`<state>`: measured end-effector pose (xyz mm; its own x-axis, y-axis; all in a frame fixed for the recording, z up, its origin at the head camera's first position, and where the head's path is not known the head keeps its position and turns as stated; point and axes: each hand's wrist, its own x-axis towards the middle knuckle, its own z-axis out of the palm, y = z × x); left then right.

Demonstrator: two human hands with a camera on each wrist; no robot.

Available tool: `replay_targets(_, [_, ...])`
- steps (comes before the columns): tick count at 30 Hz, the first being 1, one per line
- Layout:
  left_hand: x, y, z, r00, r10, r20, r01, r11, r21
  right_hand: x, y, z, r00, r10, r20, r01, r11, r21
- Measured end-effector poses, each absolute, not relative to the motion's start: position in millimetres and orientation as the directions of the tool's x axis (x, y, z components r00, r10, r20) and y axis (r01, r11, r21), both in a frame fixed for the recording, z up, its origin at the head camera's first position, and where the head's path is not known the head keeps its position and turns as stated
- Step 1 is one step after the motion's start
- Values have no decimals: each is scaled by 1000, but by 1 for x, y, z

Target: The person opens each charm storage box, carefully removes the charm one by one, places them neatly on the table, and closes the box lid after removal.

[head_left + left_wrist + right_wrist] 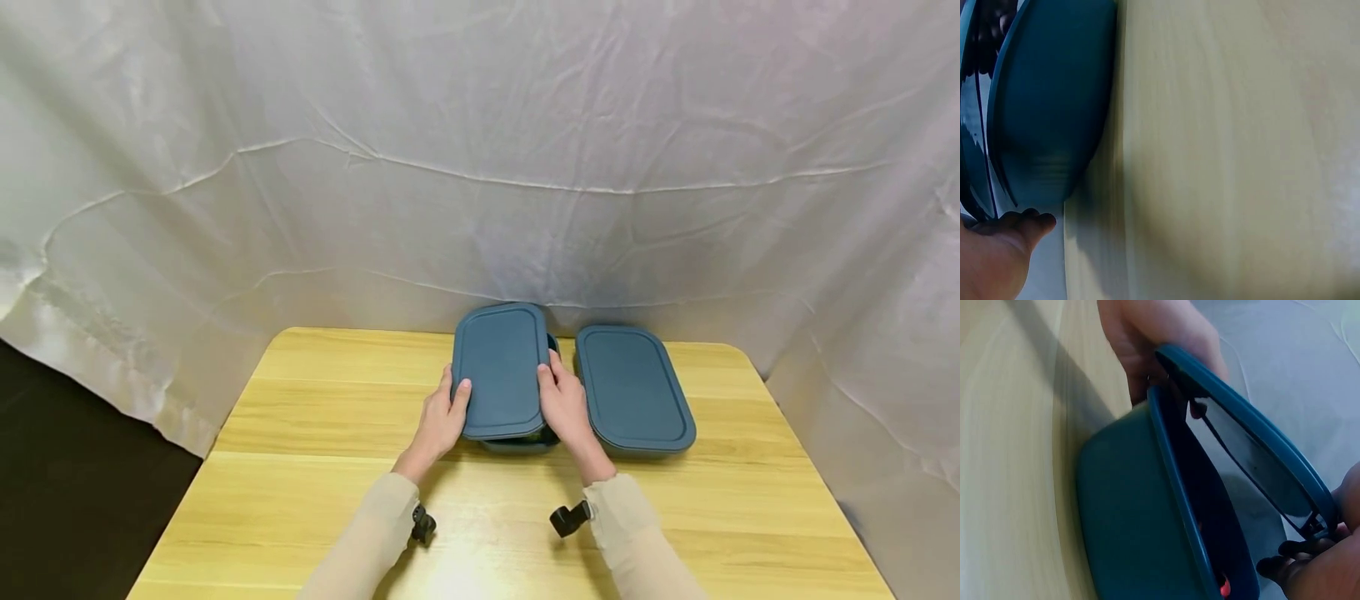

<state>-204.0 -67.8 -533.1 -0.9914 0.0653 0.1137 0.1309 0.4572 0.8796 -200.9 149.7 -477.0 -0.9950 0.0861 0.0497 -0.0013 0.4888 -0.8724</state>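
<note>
A blue-grey rectangular lid (501, 371) sits tilted over a matching deep storage box (517, 447), its right side lifted off the rim. My left hand (438, 421) holds the lid's left edge, thumb on top. On the opposite edge, my right hand (564, 404) pinches the lid between thumb and fingers. The right wrist view shows the gap between lid and box wall (1135, 500), with a small red thing (1225, 586) inside; the rest of the contents is hidden. In the left wrist view, the left hand (997, 256) is beside the box's end.
A second blue-grey box with its lid on (636, 387) stands just right of the right hand. Both boxes are near the back edge of the wooden table (315, 500). A pale curtain (480, 208) hangs close behind.
</note>
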Motion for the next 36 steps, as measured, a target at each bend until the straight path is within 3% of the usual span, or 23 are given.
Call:
replay_targets(17, [-201,-79,-546,-999,35,38,50,449,892,-199,117,-469,-986,162,25,24,297,-955])
replay_targets(36, [-210,-93,-526,-994,61,89,108,543,832,-198,96,-474,-986,152,68,-13,331,-944])
